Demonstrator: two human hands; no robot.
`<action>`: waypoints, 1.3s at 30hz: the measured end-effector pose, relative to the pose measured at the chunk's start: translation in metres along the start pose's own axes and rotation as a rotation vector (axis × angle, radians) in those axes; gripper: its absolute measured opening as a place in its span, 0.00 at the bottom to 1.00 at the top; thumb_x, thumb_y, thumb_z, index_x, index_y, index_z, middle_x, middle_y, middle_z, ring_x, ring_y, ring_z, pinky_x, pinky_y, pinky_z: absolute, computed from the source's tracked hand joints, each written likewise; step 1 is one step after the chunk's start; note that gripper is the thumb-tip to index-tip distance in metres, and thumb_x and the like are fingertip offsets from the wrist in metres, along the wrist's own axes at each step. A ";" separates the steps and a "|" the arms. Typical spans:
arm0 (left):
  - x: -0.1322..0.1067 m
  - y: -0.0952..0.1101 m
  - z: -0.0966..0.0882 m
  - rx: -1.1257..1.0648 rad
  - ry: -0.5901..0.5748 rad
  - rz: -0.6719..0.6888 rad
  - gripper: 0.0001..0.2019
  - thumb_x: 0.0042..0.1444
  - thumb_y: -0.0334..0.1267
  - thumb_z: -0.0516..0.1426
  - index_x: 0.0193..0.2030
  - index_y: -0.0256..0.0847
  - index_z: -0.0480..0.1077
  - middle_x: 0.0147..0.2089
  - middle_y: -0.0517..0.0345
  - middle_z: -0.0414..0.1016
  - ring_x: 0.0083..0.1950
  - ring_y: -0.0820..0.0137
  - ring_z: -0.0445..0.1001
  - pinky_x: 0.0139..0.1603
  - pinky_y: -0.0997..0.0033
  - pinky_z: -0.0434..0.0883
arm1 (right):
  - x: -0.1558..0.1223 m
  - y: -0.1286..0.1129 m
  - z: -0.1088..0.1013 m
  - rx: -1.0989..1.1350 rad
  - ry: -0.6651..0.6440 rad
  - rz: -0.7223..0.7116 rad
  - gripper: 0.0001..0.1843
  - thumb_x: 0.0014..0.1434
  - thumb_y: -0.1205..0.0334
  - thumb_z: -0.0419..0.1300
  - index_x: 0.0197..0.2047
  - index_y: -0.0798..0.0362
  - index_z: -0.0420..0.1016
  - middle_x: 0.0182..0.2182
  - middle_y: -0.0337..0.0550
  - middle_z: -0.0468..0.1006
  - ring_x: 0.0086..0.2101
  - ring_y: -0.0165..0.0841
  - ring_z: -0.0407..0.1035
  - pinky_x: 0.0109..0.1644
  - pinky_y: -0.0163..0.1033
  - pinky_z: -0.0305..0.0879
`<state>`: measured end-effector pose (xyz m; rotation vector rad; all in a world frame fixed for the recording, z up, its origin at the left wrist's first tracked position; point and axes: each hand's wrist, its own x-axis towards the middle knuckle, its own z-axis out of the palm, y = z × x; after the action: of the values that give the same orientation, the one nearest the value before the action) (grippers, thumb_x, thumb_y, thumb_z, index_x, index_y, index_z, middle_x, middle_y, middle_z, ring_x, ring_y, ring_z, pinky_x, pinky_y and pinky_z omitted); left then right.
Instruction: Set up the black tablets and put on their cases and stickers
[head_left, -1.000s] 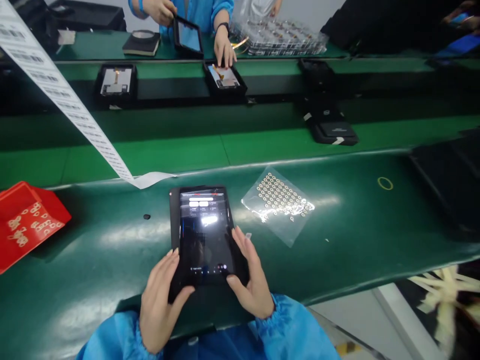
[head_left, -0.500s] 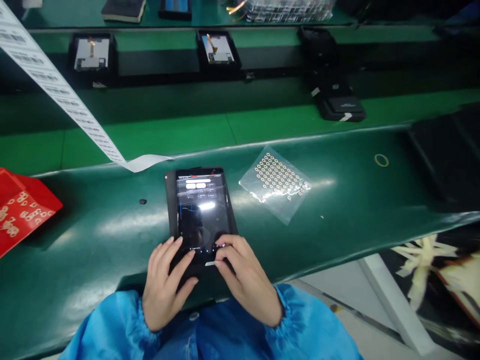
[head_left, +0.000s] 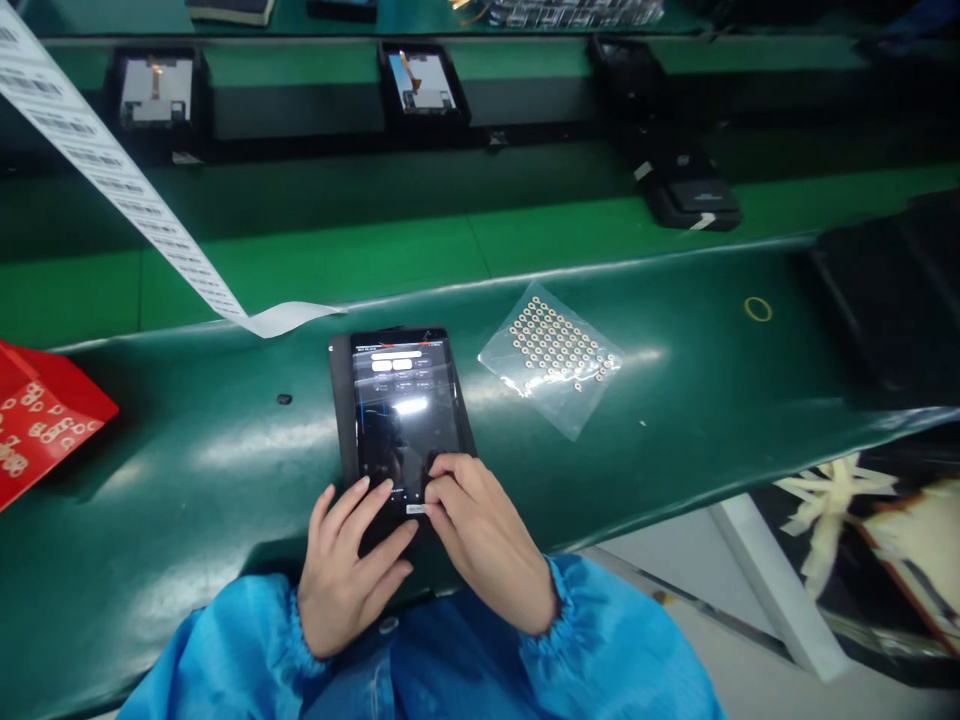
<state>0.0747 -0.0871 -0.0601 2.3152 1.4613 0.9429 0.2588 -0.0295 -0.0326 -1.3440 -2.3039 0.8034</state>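
Observation:
A black tablet [head_left: 409,430] with a lit screen lies on the green bench mat in front of me, over a dark flat panel or cover [head_left: 343,425] that shows at its left edge. My left hand [head_left: 356,565] rests its spread fingers on the tablet's lower left part. With thumb and fingertips together, my right hand [head_left: 491,535] pinches the end of a small white label [head_left: 415,509] at the tablet's lower edge. The label's right end is hidden by my fingers.
A clear bag of small rings [head_left: 555,350] lies right of the tablet. Left are a black bit [head_left: 284,399], a red box [head_left: 52,420] and a barcode label strip [head_left: 127,190]. Devices in black trays [head_left: 424,85] stand behind. A yellow rubber band [head_left: 757,309] lies far right.
My left hand has shifted right and its thumb side is now nearer the white label. My right hand has moved slightly up and left with the label. The camera view has tilted a little.

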 end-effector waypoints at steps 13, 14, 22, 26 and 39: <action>-0.002 -0.004 0.002 0.055 -0.056 -0.069 0.14 0.67 0.38 0.53 0.56 0.45 0.72 0.69 0.47 0.57 0.71 0.52 0.52 0.70 0.43 0.44 | -0.002 0.010 -0.003 -0.040 0.034 0.004 0.05 0.65 0.72 0.53 0.42 0.55 0.67 0.44 0.50 0.70 0.42 0.42 0.66 0.44 0.48 0.69; -0.005 -0.007 -0.001 0.074 -0.078 -0.067 0.14 0.67 0.38 0.53 0.57 0.45 0.71 0.70 0.47 0.55 0.71 0.51 0.51 0.70 0.44 0.44 | -0.004 0.016 -0.005 -0.053 0.078 0.019 0.06 0.66 0.71 0.53 0.45 0.55 0.67 0.45 0.50 0.70 0.44 0.42 0.66 0.45 0.48 0.69; -0.008 -0.029 -0.006 0.106 -0.047 -0.353 0.28 0.69 0.42 0.49 0.72 0.34 0.50 0.73 0.39 0.46 0.74 0.51 0.43 0.71 0.47 0.44 | -0.019 0.041 0.011 0.023 0.239 0.142 0.27 0.70 0.63 0.50 0.69 0.50 0.50 0.63 0.54 0.59 0.61 0.44 0.56 0.62 0.52 0.63; -0.004 -0.021 0.001 -0.025 0.005 -0.440 0.25 0.69 0.41 0.50 0.71 0.44 0.52 0.74 0.49 0.47 0.74 0.57 0.44 0.73 0.50 0.43 | -0.018 0.029 0.025 0.000 0.267 0.144 0.33 0.69 0.62 0.50 0.73 0.48 0.42 0.65 0.53 0.55 0.63 0.46 0.54 0.62 0.54 0.65; 0.082 0.078 0.000 -0.798 0.025 -0.409 0.26 0.69 0.47 0.51 0.71 0.56 0.49 0.74 0.58 0.48 0.72 0.63 0.49 0.67 0.67 0.59 | -0.021 0.065 -0.043 0.865 -0.072 0.155 0.39 0.66 0.32 0.38 0.70 0.47 0.58 0.68 0.47 0.56 0.66 0.46 0.51 0.67 0.57 0.55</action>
<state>0.1539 -0.0523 0.0122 1.3807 1.1860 1.1485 0.3368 -0.0096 -0.0406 -1.0747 -1.5537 1.6579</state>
